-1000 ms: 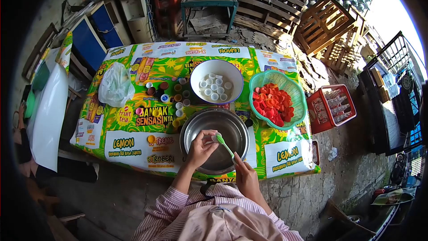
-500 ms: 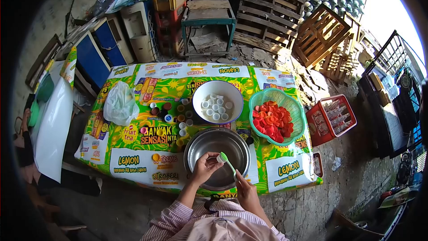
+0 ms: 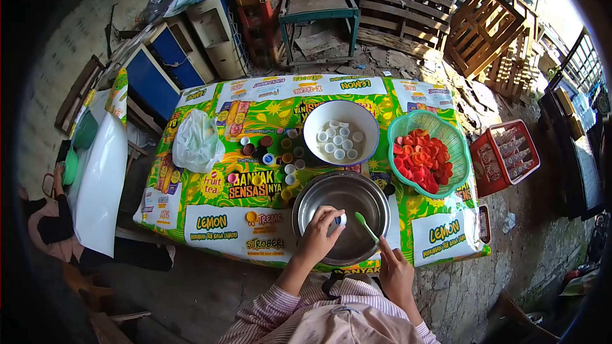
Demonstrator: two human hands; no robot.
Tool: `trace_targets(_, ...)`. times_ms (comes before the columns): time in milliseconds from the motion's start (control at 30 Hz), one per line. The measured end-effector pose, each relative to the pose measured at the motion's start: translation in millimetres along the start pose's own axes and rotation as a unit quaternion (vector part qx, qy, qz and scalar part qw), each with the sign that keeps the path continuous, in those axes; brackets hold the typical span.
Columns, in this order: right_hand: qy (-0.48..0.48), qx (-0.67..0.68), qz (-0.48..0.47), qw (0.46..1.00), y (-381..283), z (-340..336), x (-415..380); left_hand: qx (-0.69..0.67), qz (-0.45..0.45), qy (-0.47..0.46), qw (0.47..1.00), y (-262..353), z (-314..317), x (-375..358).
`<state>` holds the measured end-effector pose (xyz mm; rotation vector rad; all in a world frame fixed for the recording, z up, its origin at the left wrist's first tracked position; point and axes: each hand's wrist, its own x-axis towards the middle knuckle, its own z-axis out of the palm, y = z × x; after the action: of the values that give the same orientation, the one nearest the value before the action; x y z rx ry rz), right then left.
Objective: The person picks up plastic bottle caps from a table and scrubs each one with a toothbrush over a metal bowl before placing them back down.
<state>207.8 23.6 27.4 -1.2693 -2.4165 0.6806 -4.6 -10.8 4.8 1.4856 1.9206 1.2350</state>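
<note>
My left hand (image 3: pixel 320 234) pinches a small white cap (image 3: pixel 341 219) over the steel basin (image 3: pixel 298 211). My right hand (image 3: pixel 395 269) grips a green toothbrush (image 3: pixel 368 227), its head a little to the right of the cap and apart from it. Beyond the basin stands a white bowl (image 3: pixel 310 129) holding several white caps (image 3: pixel 340 153). To its right, a green basket (image 3: pixel 461 146) holds a heap of red caps (image 3: pixel 422 159). Several loose caps, among them pink, brown and yellow ones, lie left of the bowl.
A knotted plastic bag (image 3: pixel 198 142) rests on the left of the patterned table (image 3: pixel 191 197). A red crate (image 3: pixel 507 153) stands on the floor at the right. Another person's arm (image 3: pixel 58 181) shows at the far left, beside green bowls. Pallets (image 3: pixel 408 9) stand behind.
The toothbrush has come away from the cap, and my left hand has turned over above the basin. The whole scene has shifted to the right in view.
</note>
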Motion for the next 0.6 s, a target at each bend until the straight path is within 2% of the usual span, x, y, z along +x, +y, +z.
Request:
trace_targets(33,-0.001,0.01,0.002,1.0,-0.3,-1.5,-1.0,-0.003,-0.004,-0.021,1.0,1.2,1.1,1.4)
trace_targets(100,-0.034,-0.029,0.027,0.999,6.5,7.0,-0.8,0.129,-0.06,-0.117,0.983,-4.2,-2.3,2.3)
trace_targets(133,-0.048,-0.021,0.024,0.998,8.9,5.2,-0.4,0.091,-0.055,-0.11,0.988,-0.8,-4.9,5.5)
trace_targets(167,-0.027,-0.009,0.025,0.999,7.7,1.9,0.0,0.05,-0.049,-0.059,0.996,5.7,-4.2,8.6)
trace_targets(233,0.007,0.009,0.027,1.0,-2.8,-13.5,2.8,0.041,0.025,-0.003,0.999,27.5,-14.9,16.8)
trace_targets(267,0.016,0.017,0.021,1.0,-1.3,-13.3,3.5,0.027,0.026,-0.009,0.999,27.5,-15.9,18.1)
trace_targets(300,0.016,0.025,0.013,0.999,3.3,-8.9,4.1,-0.002,0.023,-0.027,0.999,22.6,-13.9,18.8)
trace_targets(367,-0.032,-0.022,0.023,0.999,13.8,5.2,2.3,0.152,-0.026,-0.124,0.98,1.3,-6.2,9.7)
trace_targets(400,-0.055,-0.032,0.018,0.998,13.7,5.1,1.8,0.165,-0.034,-0.181,0.969,5.2,-12.8,9.6)
trace_targets(433,-0.025,-0.003,0.001,1.0,11.8,1.8,0.6,0.161,-0.032,-0.175,0.971,11.8,-11.6,14.1)
trace_targets(500,-0.019,0.006,0.021,1.0,4.7,-7.2,-1.4,0.075,-0.008,-0.1,0.992,31.1,-15.4,14.4)
trace_targets(533,-0.024,0.004,0.019,1.0,5.5,-4.8,-0.5,0.038,-0.007,-0.095,0.995,32.3,-15.5,17.3)
trace_targets(600,-0.061,-0.053,0.052,0.995,11.8,3.5,2.7,0.061,-0.037,-0.115,0.991,11.9,-12.2,15.6)
